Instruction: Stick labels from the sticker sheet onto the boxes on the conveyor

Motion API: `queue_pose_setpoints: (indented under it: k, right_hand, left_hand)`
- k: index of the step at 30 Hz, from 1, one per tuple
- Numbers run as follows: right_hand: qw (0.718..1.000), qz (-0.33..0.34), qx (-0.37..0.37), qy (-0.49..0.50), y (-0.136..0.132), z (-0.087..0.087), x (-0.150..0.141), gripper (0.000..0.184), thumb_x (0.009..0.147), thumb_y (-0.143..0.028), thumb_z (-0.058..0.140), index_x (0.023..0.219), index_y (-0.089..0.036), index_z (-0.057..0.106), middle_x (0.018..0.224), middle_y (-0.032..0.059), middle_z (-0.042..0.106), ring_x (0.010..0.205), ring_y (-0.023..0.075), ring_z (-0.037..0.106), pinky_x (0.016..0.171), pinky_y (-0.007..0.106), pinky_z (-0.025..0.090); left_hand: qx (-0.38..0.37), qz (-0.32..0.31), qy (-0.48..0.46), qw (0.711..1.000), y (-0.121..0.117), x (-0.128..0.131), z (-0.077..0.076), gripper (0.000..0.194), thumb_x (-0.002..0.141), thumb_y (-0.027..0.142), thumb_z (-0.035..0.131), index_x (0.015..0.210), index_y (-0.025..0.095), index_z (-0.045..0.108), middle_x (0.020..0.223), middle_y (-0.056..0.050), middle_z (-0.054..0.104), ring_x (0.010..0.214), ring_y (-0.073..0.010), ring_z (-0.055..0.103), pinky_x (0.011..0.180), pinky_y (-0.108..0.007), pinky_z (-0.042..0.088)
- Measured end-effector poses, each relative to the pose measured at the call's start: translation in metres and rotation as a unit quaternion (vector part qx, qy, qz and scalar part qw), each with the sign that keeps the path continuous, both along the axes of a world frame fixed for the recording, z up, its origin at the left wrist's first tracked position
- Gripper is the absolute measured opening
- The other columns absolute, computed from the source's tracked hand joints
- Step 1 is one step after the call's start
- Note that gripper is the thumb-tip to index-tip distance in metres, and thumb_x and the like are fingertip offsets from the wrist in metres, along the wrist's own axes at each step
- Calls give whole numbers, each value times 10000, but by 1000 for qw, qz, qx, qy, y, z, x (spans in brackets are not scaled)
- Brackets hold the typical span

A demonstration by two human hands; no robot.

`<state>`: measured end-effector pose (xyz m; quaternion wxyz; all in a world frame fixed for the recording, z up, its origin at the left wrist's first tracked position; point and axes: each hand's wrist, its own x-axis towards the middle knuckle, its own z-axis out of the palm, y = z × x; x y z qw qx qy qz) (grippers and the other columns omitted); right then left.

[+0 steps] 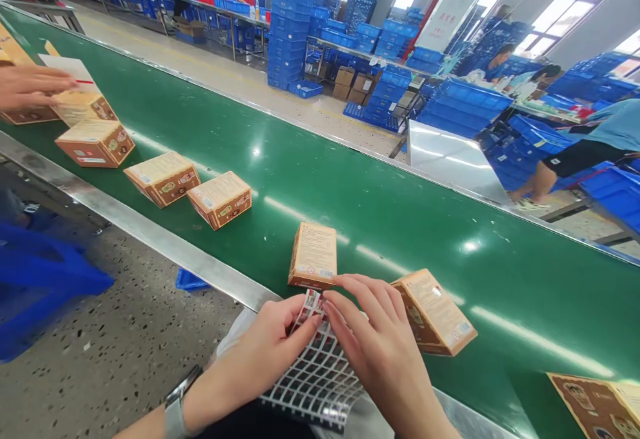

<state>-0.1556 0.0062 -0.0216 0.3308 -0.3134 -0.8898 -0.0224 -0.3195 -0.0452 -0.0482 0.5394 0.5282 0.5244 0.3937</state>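
Observation:
My left hand [273, 339] pinches the top of a sticker sheet [320, 366], a white grid with small dark and red labels that curls down over the belt's near edge. At the sheet's top corner, the fingertips of my right hand [380, 332] close on its edge; that thumb is hidden. Just beyond my fingers stands a brown and cream carton [315, 252] with printed text on top. Another carton [440, 312] lies partly behind my right hand, turned at an angle. I cannot see whether a single label is lifted off.
A green conveyor belt [350, 179] with metal rims carries more cartons [220, 199] to the left and one carton [595, 406] at lower right. A co-worker's hand [35, 86] touches cartons at far left. Blue crates [290, 32] and other people are beyond the belt.

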Motion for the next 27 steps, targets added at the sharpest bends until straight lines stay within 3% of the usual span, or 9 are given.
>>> queue_pose_setpoints:
  k: [4, 8, 12, 14, 16, 18, 20, 23, 27]
  right_hand:
    - [1000, -1, 0, -9, -3, 0, 1, 188, 973, -116, 491, 1046, -209, 637, 1050, 100, 728, 961, 243, 668, 840, 424, 498]
    - [1000, 22, 2, 1, -9, 2, 3, 244, 916, -10, 509, 975, -205, 643, 1035, 88, 742, 979, 245, 681, 880, 430, 482]
    - [987, 47, -115, 101, -11, 1, 11, 164, 900, -85, 584, 922, -233, 653, 1014, 55, 745, 972, 226, 688, 859, 394, 521]
    - [954, -7, -233, 190, -2, -4, 18, 89, 904, -210, 613, 837, -240, 663, 1020, 56, 745, 963, 229, 695, 824, 378, 549]
    - [890, -96, -351, 274, 11, -12, 25, 156, 877, -361, 647, 807, -228, 687, 1061, 80, 747, 970, 250, 699, 824, 392, 559]
    - [814, -163, -439, 344, 26, -21, 29, 294, 809, -500, 690, 843, -210, 719, 1113, 107, 743, 997, 275, 693, 843, 416, 557]
    - [755, -189, -489, 395, 38, -29, 30, 418, 724, -582, 730, 881, -195, 740, 1137, 121, 736, 1026, 291, 680, 854, 427, 553]
    - [715, -195, -517, 428, 47, -33, 26, 483, 648, -608, 761, 873, -181, 749, 1074, 119, 748, 1011, 294, 679, 832, 415, 558]
    - [705, -216, -513, 440, 47, -29, 24, 440, 615, -552, 790, 836, -175, 748, 961, 96, 761, 944, 278, 688, 811, 390, 556]
  left_hand:
    - [12, -11, 26, 1000, 0, 3, -3, 294, 974, 404, 448, 849, 176, 585, 698, 32, 505, 637, -128, 375, 578, -233, 318]
    - [9, 2, 23, 1000, 1, 6, 0, 290, 964, 401, 454, 830, 174, 576, 701, 24, 534, 636, -129, 401, 585, -239, 344]
    - [5, 1, 20, 1000, 1, 5, 3, 241, 958, 347, 452, 833, 180, 573, 727, 14, 588, 648, -133, 465, 595, -238, 388]
    - [34, -16, 68, 997, -1, 2, 4, 229, 941, 290, 462, 756, 188, 550, 665, 25, 557, 607, -128, 454, 552, -232, 377]
    - [119, -42, 116, 985, -2, -1, 4, 202, 904, 221, 493, 710, 194, 545, 672, 7, 595, 652, -148, 509, 584, -247, 428]
    - [231, -63, 140, 961, 0, -3, 2, 160, 865, 162, 525, 716, 195, 572, 888, -59, 713, 886, -205, 607, 770, -310, 510]
    - [307, -84, 162, 934, 5, -4, -2, 149, 843, 128, 542, 716, 191, 589, 1233, -116, 688, 1214, -276, 553, 1014, -416, 461]
    - [317, -126, 207, 917, 15, -2, -10, 172, 824, 97, 541, 688, 189, 592, 1465, -113, 538, 1447, -317, 351, 1184, -532, 273]
    - [288, -152, 218, 920, 24, 4, -16, 166, 817, 90, 544, 712, 194, 620, 1469, -94, 537, 1460, -295, 346, 1197, -525, 274]
